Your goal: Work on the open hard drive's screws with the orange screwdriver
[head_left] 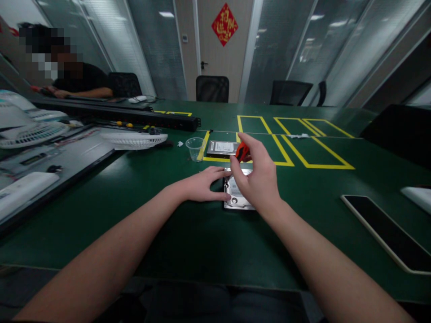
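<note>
With our right hand (pixel 257 172) we grip a red-and-black tool (pixel 242 151) over the hard drive (pixel 238 202), which lies flat on the green table (pixel 175 251), its left side touched by our left hand's (pixel 202 185) parted, unclenched thumb and fingers.

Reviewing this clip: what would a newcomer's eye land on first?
Probably the red-and-black handle in the right hand, above a silver hard drive whose left side the left hand touches, mid-picture. Next, likely the red diamond decoration with gold characters on the door at the top. Yellow outlines also stand out against the green table, beyond the hands and toward the right.
</note>
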The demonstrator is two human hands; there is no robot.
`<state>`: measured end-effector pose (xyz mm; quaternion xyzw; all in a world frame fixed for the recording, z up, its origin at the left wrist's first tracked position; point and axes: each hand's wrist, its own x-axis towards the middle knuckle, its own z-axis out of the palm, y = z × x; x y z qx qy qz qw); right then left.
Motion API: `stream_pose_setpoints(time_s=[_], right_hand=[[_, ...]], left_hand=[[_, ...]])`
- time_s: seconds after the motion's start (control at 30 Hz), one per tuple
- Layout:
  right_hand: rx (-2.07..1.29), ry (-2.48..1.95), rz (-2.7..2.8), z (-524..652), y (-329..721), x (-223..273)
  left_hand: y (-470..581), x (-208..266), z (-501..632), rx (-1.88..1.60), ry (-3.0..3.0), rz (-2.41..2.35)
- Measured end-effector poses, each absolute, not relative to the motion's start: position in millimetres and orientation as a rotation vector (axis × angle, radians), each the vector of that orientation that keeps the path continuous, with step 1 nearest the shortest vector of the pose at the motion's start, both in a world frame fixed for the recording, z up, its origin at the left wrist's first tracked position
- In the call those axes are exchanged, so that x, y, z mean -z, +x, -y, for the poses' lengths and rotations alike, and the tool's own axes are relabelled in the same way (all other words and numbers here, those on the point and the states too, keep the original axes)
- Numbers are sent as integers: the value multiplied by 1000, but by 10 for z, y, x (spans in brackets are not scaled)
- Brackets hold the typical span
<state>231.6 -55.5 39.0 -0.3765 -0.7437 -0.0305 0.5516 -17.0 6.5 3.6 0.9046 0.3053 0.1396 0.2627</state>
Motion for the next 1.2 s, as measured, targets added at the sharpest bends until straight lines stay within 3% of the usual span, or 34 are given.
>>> stream_pose_setpoints(time_s=[1.2], right_hand=[[82,-862,1765,531,2331,-356]], left_hand=[[-157,-53,-60,-358,2442,-838]])
